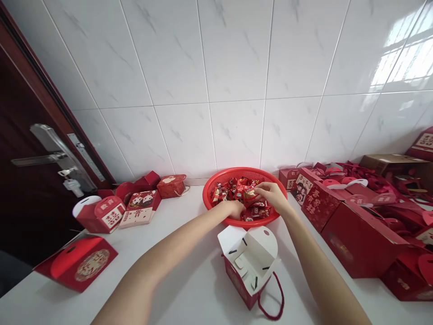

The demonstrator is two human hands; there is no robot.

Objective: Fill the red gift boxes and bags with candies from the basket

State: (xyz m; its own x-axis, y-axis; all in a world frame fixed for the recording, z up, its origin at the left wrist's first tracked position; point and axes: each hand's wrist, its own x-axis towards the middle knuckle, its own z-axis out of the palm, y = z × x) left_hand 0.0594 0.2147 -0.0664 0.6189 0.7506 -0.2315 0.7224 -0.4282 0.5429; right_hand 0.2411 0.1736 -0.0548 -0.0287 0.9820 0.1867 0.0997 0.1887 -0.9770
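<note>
A round red plastic basket [245, 170] full of wrapped candies [238, 190] stands against the wall. My left hand [236, 208] reaches into its front left part, with the fingers down among the candies and mostly hidden. At the basket's right side, my right hand [269, 193] has its fingers closed at a red and gold wrapped candy [249, 194]. In front of the basket stands an open red box [241, 282] with white inner flaps and a red cord handle. No candies show inside it.
Several red boxes [108, 214] stand at the left, one [81, 264] nearer the front edge. Large red cartons [358, 234] with many folded red boxes fill the right side. Behind is a tiled wall [237, 131]; a dark door [27, 189] is at the far left.
</note>
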